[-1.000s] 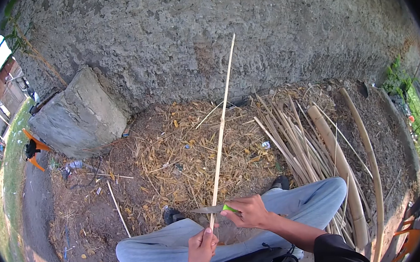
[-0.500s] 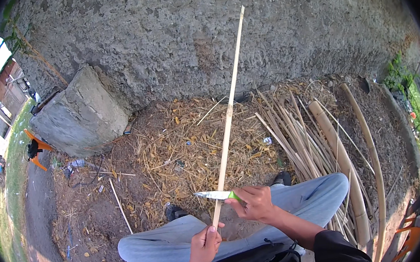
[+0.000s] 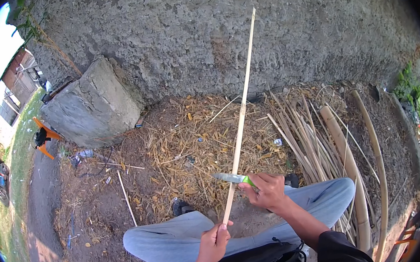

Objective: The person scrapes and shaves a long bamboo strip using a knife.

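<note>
A pale strip (image 3: pixel 239 138) of what looks like bamboo slants up and away from between the person's bent legs (image 3: pixel 170 241), its far tip seen against the rough wall (image 3: pixel 172 49); whether it touches the wall cannot be told. The left hand (image 3: pixel 214 244) has a closed grip round the near end, thumb laid along it. The right hand (image 3: pixel 265 190) is wrapped fully round the green handle of a knife (image 3: pixel 227 177), whose blade crosses the strip, apparently in contact.

A second ago the blade lay just beside the left thumb; now a clear stretch of strip separates them, so the place being worked seems to have shifted outward along the strip.

Counted outward: one strip in hand, one knife, two hands, two dark shoes (image 3: pixel 181 207) partly showing. To the right lie a pile of narrow strips (image 3: pixel 314 159), too overlapped to count, one thick bamboo length (image 3: pixel 345 161) and one thin curved pole (image 3: pixel 378 160). To the left lie one loose thin stick (image 3: pixel 127 199), partly hidden by the leg, and, farther off by the wall, one concrete block (image 3: pixel 94 107).
</note>
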{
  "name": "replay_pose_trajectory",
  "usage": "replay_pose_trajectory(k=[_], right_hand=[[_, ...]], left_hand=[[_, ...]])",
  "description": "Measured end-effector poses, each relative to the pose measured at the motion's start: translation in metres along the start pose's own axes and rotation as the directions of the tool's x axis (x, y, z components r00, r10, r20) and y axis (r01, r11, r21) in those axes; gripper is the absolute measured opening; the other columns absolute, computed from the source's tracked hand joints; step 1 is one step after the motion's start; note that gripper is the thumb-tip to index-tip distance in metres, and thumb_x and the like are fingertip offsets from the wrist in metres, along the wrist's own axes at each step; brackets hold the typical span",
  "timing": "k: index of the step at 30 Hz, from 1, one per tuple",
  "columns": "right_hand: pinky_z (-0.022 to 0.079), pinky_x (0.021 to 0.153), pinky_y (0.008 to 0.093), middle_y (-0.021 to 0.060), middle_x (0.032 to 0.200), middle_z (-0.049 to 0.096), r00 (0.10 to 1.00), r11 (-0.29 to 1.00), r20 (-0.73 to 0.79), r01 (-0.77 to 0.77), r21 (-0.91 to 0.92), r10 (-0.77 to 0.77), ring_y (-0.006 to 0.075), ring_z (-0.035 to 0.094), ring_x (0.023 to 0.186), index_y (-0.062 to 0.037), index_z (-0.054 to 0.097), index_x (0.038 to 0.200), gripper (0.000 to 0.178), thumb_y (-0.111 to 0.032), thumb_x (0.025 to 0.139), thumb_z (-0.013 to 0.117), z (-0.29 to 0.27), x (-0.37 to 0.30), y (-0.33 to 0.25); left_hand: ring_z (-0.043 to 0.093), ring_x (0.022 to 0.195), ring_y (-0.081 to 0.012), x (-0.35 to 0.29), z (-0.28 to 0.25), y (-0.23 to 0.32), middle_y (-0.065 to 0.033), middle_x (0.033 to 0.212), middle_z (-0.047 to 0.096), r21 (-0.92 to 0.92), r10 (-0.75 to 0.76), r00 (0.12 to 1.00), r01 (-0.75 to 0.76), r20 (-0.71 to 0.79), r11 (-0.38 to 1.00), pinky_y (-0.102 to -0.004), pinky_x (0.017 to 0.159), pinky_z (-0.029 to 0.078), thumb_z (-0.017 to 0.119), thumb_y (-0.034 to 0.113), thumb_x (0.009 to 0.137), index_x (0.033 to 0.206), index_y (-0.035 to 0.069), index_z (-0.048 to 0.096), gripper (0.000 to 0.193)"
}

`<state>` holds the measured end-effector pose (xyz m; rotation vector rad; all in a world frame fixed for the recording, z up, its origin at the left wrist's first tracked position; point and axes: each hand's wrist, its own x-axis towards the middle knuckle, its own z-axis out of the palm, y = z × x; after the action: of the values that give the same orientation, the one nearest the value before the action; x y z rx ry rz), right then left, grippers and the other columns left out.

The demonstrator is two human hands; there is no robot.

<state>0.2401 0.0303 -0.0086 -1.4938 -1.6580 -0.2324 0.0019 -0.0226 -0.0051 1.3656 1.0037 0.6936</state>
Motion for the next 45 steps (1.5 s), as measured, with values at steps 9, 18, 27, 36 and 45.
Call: replay_pose_trajectory(k=[9, 18, 27, 36, 45], right_hand=[[0.036, 0.038, 0.0351, 0.0057, 0.051, 0.056, 0.988, 0.988, -0.082, -0.137, -0.075, 0.131, 0.0226, 0.054, 0.039, -0.0055, 0.069, 0.081, 0.026, -0.029, 0.091, 0.071, -0.018, 0.038, 0.047], [0.043, 0.04, 0.0341, 0.0044, 0.059, 0.061, 0.996, 0.991, 0.078, -0.059, 0.118, 0.05, 0.0221, 0.059, 0.044, -0.0065, 0.07, 0.085, 0.023, -0.029, 0.087, 0.074, -0.016, -0.004, -0.021], [0.043, 0.04, 0.0323, 0.0002, 0.059, 0.057, 0.964, 0.973, 0.141, 0.212, 0.096, -0.224, 0.0184, 0.058, 0.046, -0.007, 0.069, 0.091, 0.03, -0.033, 0.079, 0.079, -0.006, -0.023, -0.029], [0.042, 0.041, 0.0306, -0.0003, 0.058, 0.054, 0.968, 0.97, 0.068, 0.237, 0.058, -0.241, 0.0162, 0.055, 0.045, -0.0063, 0.069, 0.089, 0.031, -0.034, 0.079, 0.079, -0.005, -0.023, -0.025], [0.042, 0.041, 0.031, -0.0006, 0.057, 0.055, 0.977, 0.977, 0.069, 0.197, 0.076, -0.202, 0.0171, 0.055, 0.044, -0.0066, 0.069, 0.088, 0.03, -0.033, 0.079, 0.08, -0.001, -0.025, -0.022]], left_hand=[[0.043, 0.056, -0.0055, -0.021, 0.001, -0.008, 0.0013, 0.062, 0.047, 0.073, -0.041, 0.999, 0.039, 0.026, 0.997, -0.0249, 0.053, 0.039, 0.048, 0.016, 0.105, 0.111, -0.003, 0.065, 0.027], [0.041, 0.057, -0.0031, 0.006, -0.001, 0.0, 0.0026, 0.064, 0.049, -0.059, -0.109, 0.994, 0.108, -0.005, 0.992, -0.0224, 0.053, 0.035, 0.041, 0.019, 0.108, 0.109, -0.004, 0.063, 0.032], [0.041, 0.054, -0.0029, 0.005, -0.005, -0.002, 0.0031, 0.063, 0.048, -0.073, -0.1, 0.991, 0.094, -0.088, 0.993, -0.0235, 0.049, 0.033, 0.04, 0.022, 0.108, 0.103, -0.001, 0.061, 0.031], [0.045, 0.054, -0.0062, 0.009, -0.003, 0.0, -0.0004, 0.06, 0.049, 0.082, 0.043, 0.995, -0.036, -0.089, 0.996, -0.0261, 0.052, 0.04, 0.044, 0.017, 0.107, 0.102, -0.002, 0.06, 0.026], [0.047, 0.054, -0.0072, 0.01, -0.002, -0.001, -0.002, 0.061, 0.052, 0.094, 0.039, 0.995, -0.03, -0.088, 0.995, -0.0264, 0.052, 0.042, 0.044, 0.017, 0.106, 0.103, -0.001, 0.061, 0.025]])
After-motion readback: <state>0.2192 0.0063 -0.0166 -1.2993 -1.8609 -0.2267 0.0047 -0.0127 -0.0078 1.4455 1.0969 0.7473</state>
